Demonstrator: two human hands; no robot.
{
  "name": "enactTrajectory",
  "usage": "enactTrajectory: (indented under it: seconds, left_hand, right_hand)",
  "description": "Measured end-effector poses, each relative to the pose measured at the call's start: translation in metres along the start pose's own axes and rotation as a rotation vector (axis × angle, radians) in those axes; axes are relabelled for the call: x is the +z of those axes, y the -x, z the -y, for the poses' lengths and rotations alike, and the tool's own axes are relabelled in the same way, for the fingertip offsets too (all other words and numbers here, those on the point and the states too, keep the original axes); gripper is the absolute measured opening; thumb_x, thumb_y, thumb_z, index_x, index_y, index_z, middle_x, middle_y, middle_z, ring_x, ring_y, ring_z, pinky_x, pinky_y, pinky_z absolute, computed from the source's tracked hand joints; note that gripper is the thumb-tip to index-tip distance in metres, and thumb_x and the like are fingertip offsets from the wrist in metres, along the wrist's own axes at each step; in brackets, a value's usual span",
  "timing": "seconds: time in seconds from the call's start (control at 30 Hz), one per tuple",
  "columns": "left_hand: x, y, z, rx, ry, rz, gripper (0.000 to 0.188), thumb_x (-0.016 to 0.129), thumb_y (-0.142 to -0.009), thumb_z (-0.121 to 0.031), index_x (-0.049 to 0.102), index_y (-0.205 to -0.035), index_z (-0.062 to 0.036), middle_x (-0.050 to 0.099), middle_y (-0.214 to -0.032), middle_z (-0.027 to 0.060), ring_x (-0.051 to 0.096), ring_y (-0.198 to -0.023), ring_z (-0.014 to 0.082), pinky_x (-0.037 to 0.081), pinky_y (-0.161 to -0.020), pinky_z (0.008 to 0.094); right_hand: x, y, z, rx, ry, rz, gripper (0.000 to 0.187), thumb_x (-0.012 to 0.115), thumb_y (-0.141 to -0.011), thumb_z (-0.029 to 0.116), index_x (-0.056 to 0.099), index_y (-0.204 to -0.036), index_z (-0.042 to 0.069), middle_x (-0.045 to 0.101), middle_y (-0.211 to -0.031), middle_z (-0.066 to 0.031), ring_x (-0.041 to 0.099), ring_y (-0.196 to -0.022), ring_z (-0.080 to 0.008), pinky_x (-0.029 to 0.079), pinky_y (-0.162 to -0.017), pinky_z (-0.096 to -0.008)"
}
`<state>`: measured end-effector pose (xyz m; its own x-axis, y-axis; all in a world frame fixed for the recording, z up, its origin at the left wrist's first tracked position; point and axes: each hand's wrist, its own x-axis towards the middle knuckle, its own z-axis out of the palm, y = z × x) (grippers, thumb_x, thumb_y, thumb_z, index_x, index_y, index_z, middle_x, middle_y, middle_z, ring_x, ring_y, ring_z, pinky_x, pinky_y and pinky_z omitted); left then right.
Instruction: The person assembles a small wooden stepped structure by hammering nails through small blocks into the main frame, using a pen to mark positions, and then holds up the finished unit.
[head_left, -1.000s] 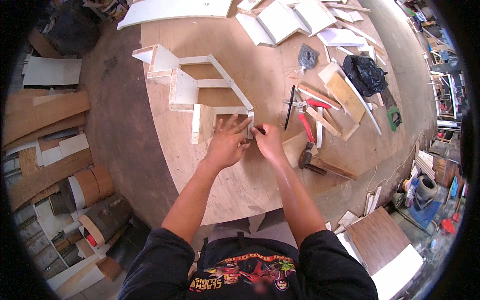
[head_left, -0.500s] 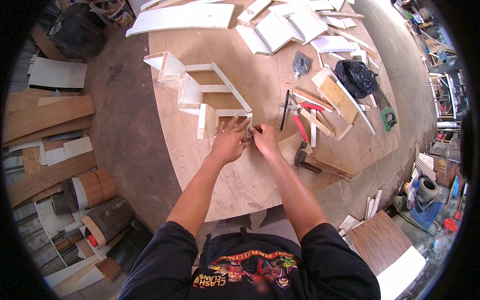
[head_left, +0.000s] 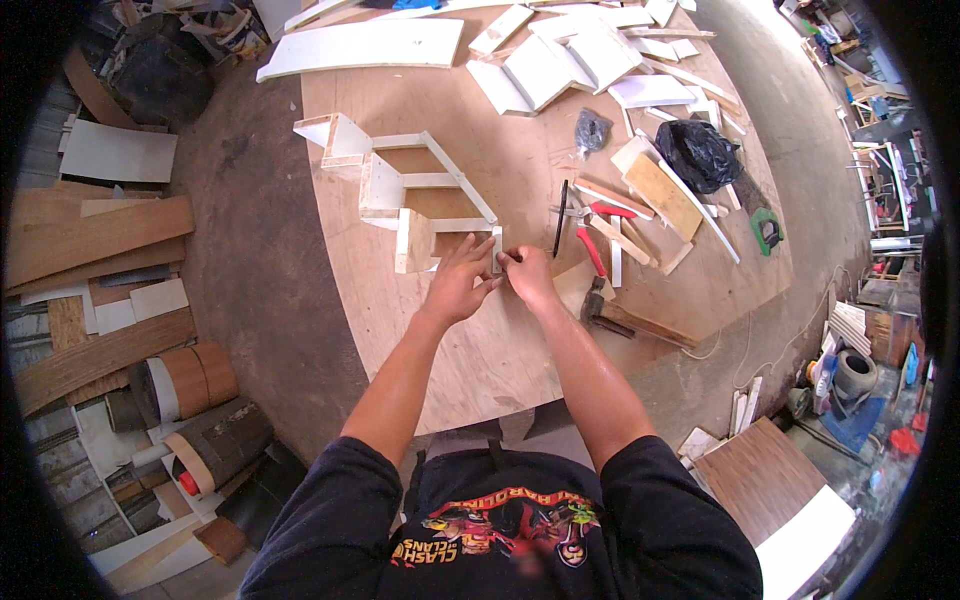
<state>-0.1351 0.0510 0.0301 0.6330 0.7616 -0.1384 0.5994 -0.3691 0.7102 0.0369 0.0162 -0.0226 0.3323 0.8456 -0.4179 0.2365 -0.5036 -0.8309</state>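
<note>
A small stair-shaped wooden frame (head_left: 380, 187) with white faces lies on the plywood table, its stepped side to the left and a slanting white strip along its right. At its near right corner a short white wooden strip (head_left: 498, 243) runs toward me. My left hand (head_left: 460, 284) has its fingers spread, the tips resting by this strip and the frame's near end. On the strip's other side, my right hand (head_left: 528, 272) pinches its thumb and fingers together at the strip's edge. Whatever sits between those fingertips is too small to make out.
Right of my hands lie a hammer (head_left: 640, 322), red-handled pincers (head_left: 590, 250), a thin black stick (head_left: 561, 218) and wood offcuts. Farther right are a black plastic bag (head_left: 700, 155) and a green-handled saw (head_left: 767, 232). White boards (head_left: 545, 70) pile up at the far side.
My view has shifted slightly, so the table's things sit a little differently in the picture. Both hands keep almost the same place and pose at the strip.
</note>
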Motion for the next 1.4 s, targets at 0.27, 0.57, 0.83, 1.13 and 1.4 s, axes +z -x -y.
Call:
enactTrajectory:
  seconds: [0.27,0.57,0.83,1.13,1.4]
  left_hand:
    - [0.028,0.021,-0.025,-0.232,0.438,-0.246,0.022,0.074,-0.097,-0.019,0.068,-0.090,0.0010,0.074,-0.121,0.0166,0.067,-0.121,0.0324,0.051,-0.104,0.0441]
    - [0.058,0.019,-0.068,-0.470,1.029,-0.327,0.029,0.070,-0.101,-0.018,0.062,-0.105,0.0094,0.074,-0.089,0.0180,0.075,-0.078,0.0232,0.063,-0.077,0.0339]
    - [0.090,0.018,-0.096,-0.547,1.213,-0.384,0.020,0.071,-0.100,-0.012,0.065,-0.102,0.0075,0.073,-0.093,0.0155,0.075,-0.085,0.0232,0.064,-0.082,0.0349]
    - [0.128,0.038,-0.117,-0.736,1.342,-0.586,0.015,0.074,-0.097,-0.008,0.067,-0.103,0.0040,0.071,-0.092,0.0101,0.075,-0.083,0.0235,0.064,-0.082,0.0353]
    - [0.169,0.048,-0.145,-0.781,1.547,-0.792,0.018,0.073,-0.099,-0.014,0.065,-0.102,0.0012,0.071,-0.093,0.0101,0.073,-0.081,0.0241,0.063,-0.081,0.0367]
  right_hand:
    - [-0.029,0.020,-0.001,0.007,-0.032,0.014,0.024,0.074,-0.095,0.020,0.076,-0.098,-0.004,0.074,-0.083,-0.0142,0.068,-0.075,-0.0208,0.051,-0.068,-0.0370]
    - [-0.088,0.050,-0.004,0.036,-0.031,0.008,0.026,0.075,-0.092,0.023,0.077,-0.103,-0.001,0.076,-0.090,-0.0190,0.074,-0.083,-0.0278,0.054,-0.078,-0.0397]
    - [-0.164,0.047,-0.009,-0.228,0.400,-0.050,0.025,0.074,-0.094,0.022,0.074,-0.109,0.003,0.076,-0.099,-0.0186,0.073,-0.090,-0.0359,0.056,-0.082,-0.0420]
    - [-0.174,0.004,-0.007,-0.701,0.815,0.380,0.011,0.068,-0.089,0.015,0.077,-0.094,0.014,0.074,-0.098,-0.0104,0.070,-0.099,-0.0329,0.057,-0.080,-0.0490]
    - [-0.165,-0.001,0.003,-0.676,0.999,0.518,0.012,0.070,-0.088,0.019,0.080,-0.092,0.015,0.074,-0.093,-0.0068,0.068,-0.097,-0.0305,0.055,-0.085,-0.0441]
